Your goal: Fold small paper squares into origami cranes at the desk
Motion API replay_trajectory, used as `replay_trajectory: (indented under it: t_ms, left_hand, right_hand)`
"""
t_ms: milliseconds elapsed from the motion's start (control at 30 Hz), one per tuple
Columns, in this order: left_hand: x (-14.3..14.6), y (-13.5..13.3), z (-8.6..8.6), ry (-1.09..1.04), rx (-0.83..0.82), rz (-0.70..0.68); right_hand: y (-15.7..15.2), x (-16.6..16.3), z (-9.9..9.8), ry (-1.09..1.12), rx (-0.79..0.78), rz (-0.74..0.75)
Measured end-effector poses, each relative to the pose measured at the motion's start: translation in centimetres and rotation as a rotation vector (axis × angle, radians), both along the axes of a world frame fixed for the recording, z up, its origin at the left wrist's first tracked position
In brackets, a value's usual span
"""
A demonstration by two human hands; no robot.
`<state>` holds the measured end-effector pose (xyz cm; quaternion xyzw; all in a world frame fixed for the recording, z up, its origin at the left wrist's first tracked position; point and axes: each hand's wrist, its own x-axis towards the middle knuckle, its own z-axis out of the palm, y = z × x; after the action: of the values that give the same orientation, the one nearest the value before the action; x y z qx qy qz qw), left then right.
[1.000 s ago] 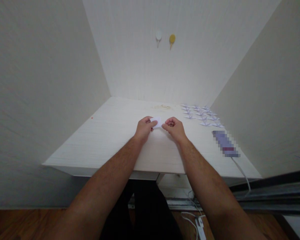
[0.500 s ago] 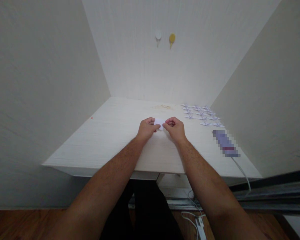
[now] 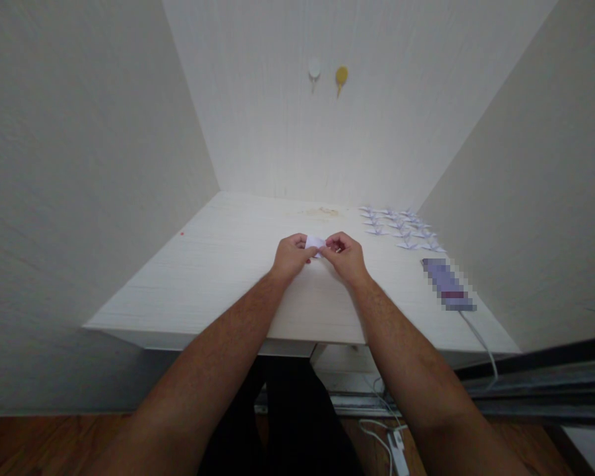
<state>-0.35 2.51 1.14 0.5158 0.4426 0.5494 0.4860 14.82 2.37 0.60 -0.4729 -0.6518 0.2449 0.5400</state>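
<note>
A small white piece of paper (image 3: pixel 316 242) is pinched between both my hands over the middle of a pale wooden table (image 3: pixel 218 271). My left hand (image 3: pixel 290 255) grips its left side with curled fingers. My right hand (image 3: pixel 346 254) is closed on its right side, thumb and fingertips pressed to the paper. Most of the paper is hidden by my fingers. Both hands rest close together on the tabletop.
Several small folded paper cranes (image 3: pixel 399 228) lie in rows at the table's back right. A blurred-out phone (image 3: pixel 447 283) with a white cable (image 3: pixel 480 344) lies near the right edge. Walls enclose the table on three sides; two hooks (image 3: pixel 327 74) hang on the back wall.
My hands have drawn closer together around the paper, and less of it shows between the fingers than before. The right hand has shifted slightly left.
</note>
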Motion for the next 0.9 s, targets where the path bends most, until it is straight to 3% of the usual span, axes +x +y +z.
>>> replay_trajectory:
  t_ms: [267, 900]
  left_hand:
    - [0.13, -0.04, 0.12, 0.007, -0.037, -0.004]
    - [0.05, -0.02, 0.34, -0.125, -0.116, -0.06]
  right_hand:
    - [0.09, -0.14, -0.1, 0.044, 0.073, -0.005]
    - [-0.36, -0.26, 0.32, 0.148, -0.05, 0.15]
